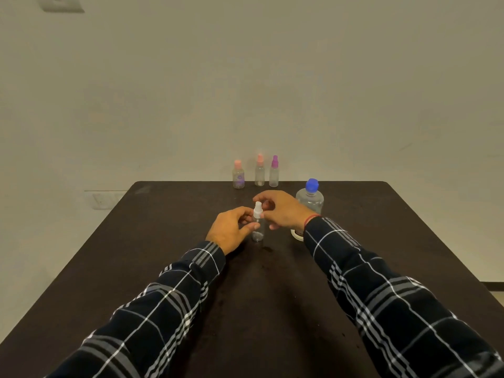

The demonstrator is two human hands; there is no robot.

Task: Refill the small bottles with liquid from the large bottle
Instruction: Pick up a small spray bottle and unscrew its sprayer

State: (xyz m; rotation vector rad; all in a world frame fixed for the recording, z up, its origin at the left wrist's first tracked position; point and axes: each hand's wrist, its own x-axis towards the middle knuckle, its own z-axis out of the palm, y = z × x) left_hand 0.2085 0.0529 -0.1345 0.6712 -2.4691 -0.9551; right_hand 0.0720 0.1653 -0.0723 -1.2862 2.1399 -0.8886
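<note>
The small bottle (258, 231) gripped by the left hand (231, 231) is clear plastic; its spray top (258, 209), pinched by the right hand (282, 211), is opaque white plastic. Just beyond the right hand, the large bottle (309, 202) is clear smooth plastic too. The table (163, 227) under both hands looks dark and matt, the sleeves (169, 309) woven cloth.

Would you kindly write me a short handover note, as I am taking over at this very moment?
Left hand: grips the clear small bottle, upright on the table.
Right hand: pinches its white spray top.
Large bottle, blue cap on, stands behind the right hand.
Three other small bottles stand capped at the far edge.
Done: fill levels cannot be told.
Left: likely uncap, pour, recap each.
</note>
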